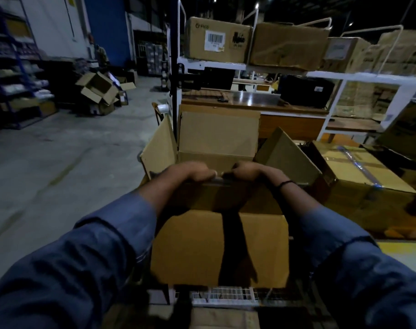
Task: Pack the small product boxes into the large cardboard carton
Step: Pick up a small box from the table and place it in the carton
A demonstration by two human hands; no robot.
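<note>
The large cardboard carton [216,162] sits open right in front of me, its four flaps standing out: the far flap [220,131] upright, the left flap [159,150] and the right flap [285,155] splayed outward, and the near flap [219,248] hanging down toward my body. What I am holding lies across the carton's mouth as a dark, thin edge [220,179] just under my knuckles; I take it for the top of a small product box or a short stack of them, but the light is poor and I cannot tell which, nor how many. Its long axis runs left to right, parallel to the carton's near wall, and it lies directly below my fingers rather than ahead of them, so the coming move, as I judge it, is straight down into the cavity. My left hand [190,173] and right hand [248,172] meet almost thumb to thumb over the middle of that edge, fingers curled down and closed narrowly on it, the tips hidden behind the knuckles. Neither hand is nearer; they share the load evenly. Both forearms reach forward and converge, wrists bent down, blue sleeves [112,233] pushed back, a dark band [286,184] on the right wrist. The inside of the carton is in shadow, so I cannot see what is already packed. A taped carton [358,169] stands just beside on the right, well clear of my path.
</note>
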